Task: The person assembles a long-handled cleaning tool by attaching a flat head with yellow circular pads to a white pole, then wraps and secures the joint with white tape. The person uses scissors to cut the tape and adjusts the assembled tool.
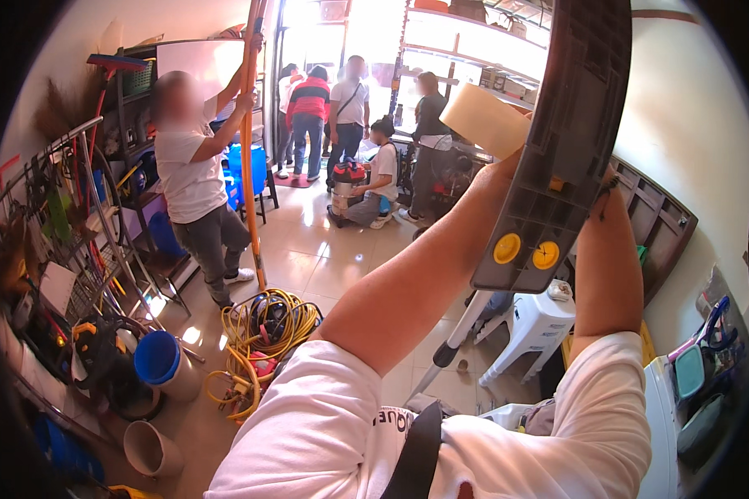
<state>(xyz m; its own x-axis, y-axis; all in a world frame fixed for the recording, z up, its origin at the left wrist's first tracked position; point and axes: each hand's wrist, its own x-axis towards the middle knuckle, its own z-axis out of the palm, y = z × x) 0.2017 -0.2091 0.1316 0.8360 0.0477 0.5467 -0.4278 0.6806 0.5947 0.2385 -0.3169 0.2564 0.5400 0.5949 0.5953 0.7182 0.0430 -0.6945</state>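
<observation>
the dark tool (549, 200) is raised in front of the person, its yellow discs (507, 249) facing back, a pale pole (468, 320) slanting down below its lower end. the left hand (516, 156) is at its left edge, just by a tan tape roll (480, 121), the right hand (610, 190) at its right edge; both are mostly hidden, so i cannot tell how their fingers are set. a white stool (533, 320) stands below, a yellow coil (306, 309) left of it

yellow hose (306, 313) coiled on floor (295, 268); beige bucket (173, 370), blue inside, nearby; white stool (534, 326) farther right.
</observation>
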